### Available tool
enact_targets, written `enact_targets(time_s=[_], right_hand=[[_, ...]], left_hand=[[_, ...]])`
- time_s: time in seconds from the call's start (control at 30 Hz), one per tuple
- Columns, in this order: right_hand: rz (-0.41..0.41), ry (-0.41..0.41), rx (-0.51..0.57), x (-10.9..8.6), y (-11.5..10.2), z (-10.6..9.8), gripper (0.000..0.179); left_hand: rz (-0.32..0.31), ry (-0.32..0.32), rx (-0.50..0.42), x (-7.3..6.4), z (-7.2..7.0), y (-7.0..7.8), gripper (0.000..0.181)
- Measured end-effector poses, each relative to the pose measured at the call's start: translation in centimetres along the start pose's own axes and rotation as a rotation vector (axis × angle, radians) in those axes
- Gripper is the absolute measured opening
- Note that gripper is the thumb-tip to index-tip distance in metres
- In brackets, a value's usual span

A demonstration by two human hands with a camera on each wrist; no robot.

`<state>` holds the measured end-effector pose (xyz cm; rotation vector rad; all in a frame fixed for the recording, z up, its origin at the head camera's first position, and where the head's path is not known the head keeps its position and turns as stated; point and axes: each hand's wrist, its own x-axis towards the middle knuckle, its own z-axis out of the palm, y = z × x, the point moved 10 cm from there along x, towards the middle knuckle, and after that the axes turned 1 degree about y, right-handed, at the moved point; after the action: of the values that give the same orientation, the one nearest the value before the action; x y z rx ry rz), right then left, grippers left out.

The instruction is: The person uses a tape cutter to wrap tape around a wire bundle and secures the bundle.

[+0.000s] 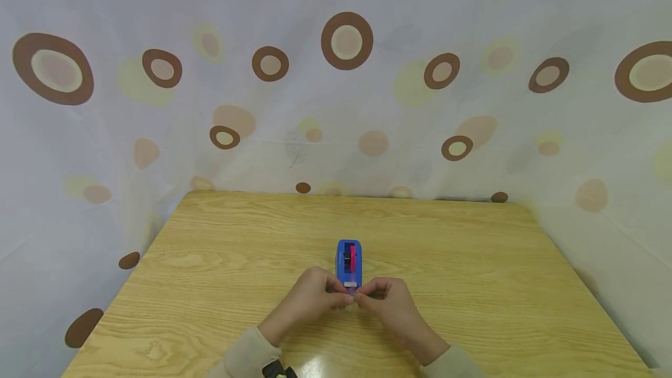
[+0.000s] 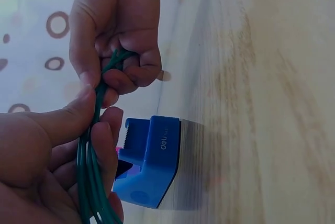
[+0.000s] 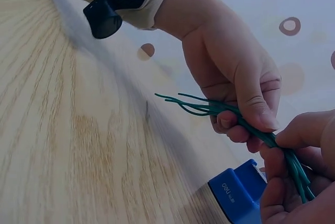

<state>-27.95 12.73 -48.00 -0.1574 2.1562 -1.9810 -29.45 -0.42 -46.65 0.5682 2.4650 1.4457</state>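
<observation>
From the far left, I see my light sleeve point(image 1: 247, 354) and, on that wrist, a black device point(image 3: 119, 7) with a yellow label. My left hand point(image 1: 313, 293) comes next, its thumb and fingers pinching a bundle of green wires point(image 2: 84, 169). The bundle lies across both grips: loose ends stick out past the left hand, and the middle runs through both sets of fingertips, side by side. My right hand point(image 1: 391, 303) also grips the wires, thumb against curled fingers.

The wires are thin, smooth and dark green, lying nearly parallel where pinched and fanning apart at the loose ends. My fingers hide part of the bundle, and from the head view it is too small to make out.

Just beyond the fingertips a blue tape dispenser point(image 2: 159, 158) stands on the wooden table point(image 1: 226, 255), toothed edge towards me, "deli" on its side and a pink roll point(image 1: 353, 258) inside. It is the nearest obstacle. Behind the table hangs a pale cloth point(image 1: 294, 92) with brown rings.
</observation>
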Motion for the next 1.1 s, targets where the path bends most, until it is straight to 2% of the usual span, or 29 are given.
enact_targets(time_s=[0.2, 0.53, 0.83, 1.1], right_hand=[[-0.041, -0.016, -0.025, 0.1, -0.2, 0.1, 0.016], [-0.076, -0.004, -0.095, 0.2, -0.2, 0.0, 0.012], [-0.076, -0.001, -0.124, 0.2, 0.2, -0.1, 0.011], [-0.009, -0.027, -0.094, 0.5, 0.9, -0.3, 0.015]], left_hand=[[0.001, -0.034, -0.052, 0.1, 0.1, -0.2, 0.011], [0.009, -0.035, -0.081, 0.3, 0.1, -0.3, 0.008], [0.027, 0.033, -0.026, 0.2, -0.3, -0.3, 0.006], [0.068, 0.076, 0.043, 0.1, -0.5, 0.1, 0.006]])
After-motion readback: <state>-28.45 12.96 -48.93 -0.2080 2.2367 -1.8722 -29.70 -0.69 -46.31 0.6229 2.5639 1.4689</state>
